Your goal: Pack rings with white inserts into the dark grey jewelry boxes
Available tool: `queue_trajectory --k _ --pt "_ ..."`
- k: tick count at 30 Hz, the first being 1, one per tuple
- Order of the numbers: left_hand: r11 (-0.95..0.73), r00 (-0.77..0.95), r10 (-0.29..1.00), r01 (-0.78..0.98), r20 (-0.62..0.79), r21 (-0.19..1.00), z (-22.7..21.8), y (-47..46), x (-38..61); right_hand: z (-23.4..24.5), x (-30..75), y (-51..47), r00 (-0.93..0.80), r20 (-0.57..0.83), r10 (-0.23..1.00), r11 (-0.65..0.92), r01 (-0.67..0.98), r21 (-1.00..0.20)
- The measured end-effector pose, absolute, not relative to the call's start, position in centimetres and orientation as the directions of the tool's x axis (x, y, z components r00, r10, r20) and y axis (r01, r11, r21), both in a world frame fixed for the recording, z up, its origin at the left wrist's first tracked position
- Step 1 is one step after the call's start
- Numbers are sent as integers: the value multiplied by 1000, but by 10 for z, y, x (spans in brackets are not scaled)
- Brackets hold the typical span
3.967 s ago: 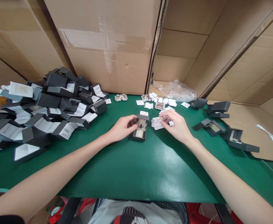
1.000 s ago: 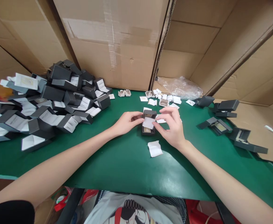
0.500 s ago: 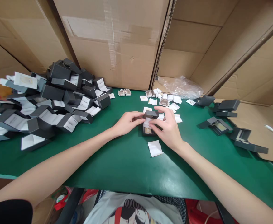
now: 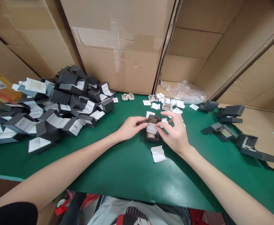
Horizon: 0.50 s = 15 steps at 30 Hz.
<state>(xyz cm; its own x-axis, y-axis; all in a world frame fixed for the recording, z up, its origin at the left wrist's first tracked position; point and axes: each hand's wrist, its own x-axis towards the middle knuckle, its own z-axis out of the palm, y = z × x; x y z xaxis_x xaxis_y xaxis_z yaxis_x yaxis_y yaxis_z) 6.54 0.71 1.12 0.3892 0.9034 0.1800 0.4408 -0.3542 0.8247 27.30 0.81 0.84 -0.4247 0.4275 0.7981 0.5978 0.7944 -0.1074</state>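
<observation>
A small dark hinged box stands with its lid up on the green table in front of me. My left hand grips its left side, thumb and fingers closed at the lid's edge. My right hand pinches a small white paper inside the box, with its other fingers raised. Below that paper a pale golden item shows in the box; its kind is too small to make out. A loose white paper square lies on the table just nearer to me.
Many open dark boxes with white paper are heaped at the left. Several more dark boxes lie at the right. White paper scraps and clear plastic wrap lie beyond my hands. Large cardboard boxes stand behind.
The view has shifted slightly. The box's lid leans further back, so more of its inside shows. Both hands keep their places at the box and paper.
</observation>
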Motion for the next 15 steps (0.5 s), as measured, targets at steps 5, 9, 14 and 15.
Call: queue_trajectory --k 5,9,14,15 --pt "-364 389 904 477 179 800 13 5 66 11 271 8 -455 782 425 768 639 -45" --pt "-371 392 902 487 182 791 14 4 66 14 267 5 -468 754 460 742 669 -37" --pt "-375 383 903 485 193 790 14 4 66 14 266 4 -469 738 485 730 681 -47" --pt "-371 379 906 490 190 789 14 4 66 13 266 4 -466 736 491 732 679 -57"
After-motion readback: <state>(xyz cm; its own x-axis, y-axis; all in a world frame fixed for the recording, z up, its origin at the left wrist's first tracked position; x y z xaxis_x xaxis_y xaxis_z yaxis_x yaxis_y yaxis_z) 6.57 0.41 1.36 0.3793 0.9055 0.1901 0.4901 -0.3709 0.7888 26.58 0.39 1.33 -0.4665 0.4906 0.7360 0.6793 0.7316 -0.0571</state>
